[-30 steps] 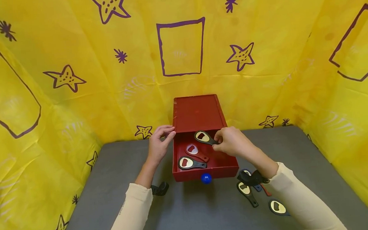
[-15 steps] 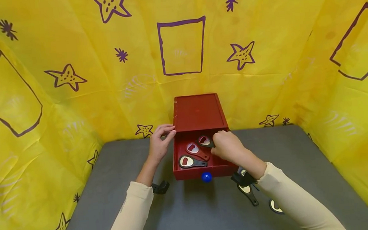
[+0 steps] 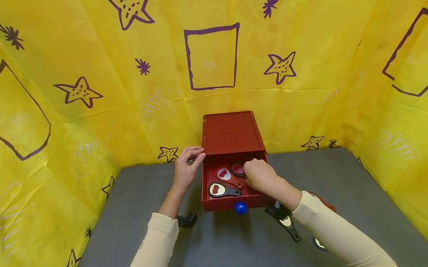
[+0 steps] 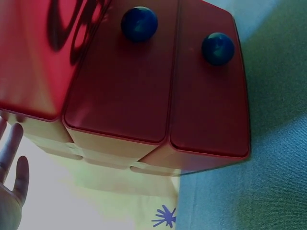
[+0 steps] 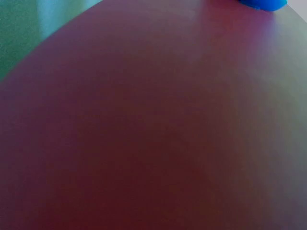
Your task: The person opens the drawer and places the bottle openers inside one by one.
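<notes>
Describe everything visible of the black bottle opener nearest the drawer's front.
The black bottle opener lies pale side up in the open red drawer, near its front wall. Its rounded head has a dark rim around a pale, metallic-looking plate with a cutout showing red. The handle, plastic-looking, points to the picture's right, with a small hole near its end. Neither the left hand nor the right hand touches it; contact with the red opener is unclear.

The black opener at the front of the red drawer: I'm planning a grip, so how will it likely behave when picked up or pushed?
The black opener would probably stay stiff: head and handle form one straight line. Looking flat and thin, it seems likelier to slide than roll. The red drawer's front wall, close by, may stop it.
</notes>
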Available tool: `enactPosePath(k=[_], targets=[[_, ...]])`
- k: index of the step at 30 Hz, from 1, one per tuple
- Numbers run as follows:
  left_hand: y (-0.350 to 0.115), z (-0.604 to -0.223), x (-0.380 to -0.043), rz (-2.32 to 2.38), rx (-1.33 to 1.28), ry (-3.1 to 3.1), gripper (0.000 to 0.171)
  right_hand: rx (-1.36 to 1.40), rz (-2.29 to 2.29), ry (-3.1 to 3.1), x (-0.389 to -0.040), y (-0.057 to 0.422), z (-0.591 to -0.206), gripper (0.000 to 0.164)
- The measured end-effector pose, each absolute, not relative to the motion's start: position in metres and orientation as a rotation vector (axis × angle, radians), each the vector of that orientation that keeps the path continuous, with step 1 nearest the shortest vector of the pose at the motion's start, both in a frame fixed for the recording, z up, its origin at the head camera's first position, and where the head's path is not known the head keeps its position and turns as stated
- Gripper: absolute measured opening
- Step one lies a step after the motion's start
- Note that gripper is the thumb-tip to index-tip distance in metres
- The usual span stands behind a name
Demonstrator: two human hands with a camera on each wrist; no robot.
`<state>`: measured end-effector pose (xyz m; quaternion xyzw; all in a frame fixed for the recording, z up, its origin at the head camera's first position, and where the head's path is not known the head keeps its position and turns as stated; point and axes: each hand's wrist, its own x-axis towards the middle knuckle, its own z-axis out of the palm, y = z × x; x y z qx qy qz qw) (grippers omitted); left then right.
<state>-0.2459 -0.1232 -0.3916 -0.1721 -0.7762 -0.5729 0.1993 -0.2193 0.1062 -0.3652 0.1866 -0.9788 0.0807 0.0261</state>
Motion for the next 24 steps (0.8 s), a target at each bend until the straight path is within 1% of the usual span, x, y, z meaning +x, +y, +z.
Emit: enactPosePath(k=[3, 8, 13, 18, 24], targets=[[-0.123, -0.391, -0.246, -1.602, -0.484, -2.166, 0.024, 0.579, 0.269, -3.017, -0.219, 0.106, -0.365, 0.016], [-0.124, -0.391, -0.245, -1.602, -0.467, -2.187, 0.024, 0.622, 0.359, -3.016, -0.218, 0.110, -0.361, 0.024], [-0.122, -0.392, -0.243, -1.614, -0.471, -2.187, 0.024, 0.647, 0.536, -3.035, -0.215, 0.119, -0.350, 0.019], [-0.122, -0.392, -0.243, -1.621, -0.479, -2.171, 0.024, 0.658, 0.687, -3.005, -0.210, 0.130, -0.336, 0.020], [-0.122, -0.392, -0.244, -1.633, -0.479, -2.155, 0.023, 0.681, 0.887, -2.930, -0.195, 0.140, -0.330, 0.017]])
